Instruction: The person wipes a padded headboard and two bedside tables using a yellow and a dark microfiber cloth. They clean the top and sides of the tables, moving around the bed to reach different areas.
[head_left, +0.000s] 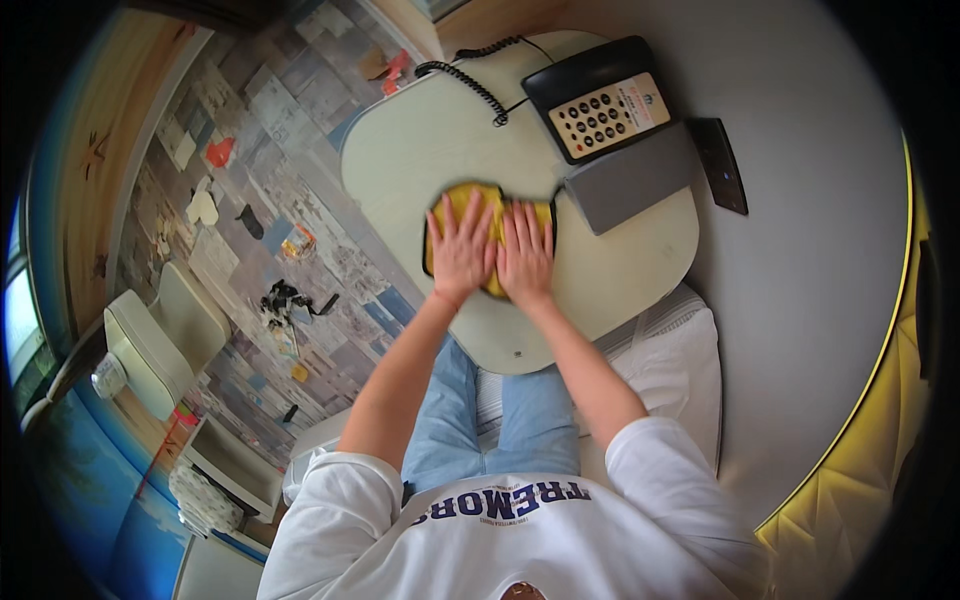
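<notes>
My left hand (463, 253) lies flat on a yellow cloth (493, 286) with dark edging, its fingers spread. Right beside it, my right hand (526, 255) also presses palm-down on the cloth, fingers slightly apart, and the two thumbs nearly meet. Neither hand pinches the cloth; much of it is hidden under them. Beneath is a pale table (390, 169) with rounded corners. A grey box-like object (634, 180) stands just right of the cloth, and behind it sits a black desk telephone (600, 105) with a keypad and a label bearing writing.
A coiled black cord (476, 90) trails over the table's far left edge. Beside the grey object is a dark flat device (718, 166). Scraps and litter (289, 300) are scattered on the patterned floor (277, 172). A pale chair (169, 337) stands at left; a grey wall (810, 247) borders the right.
</notes>
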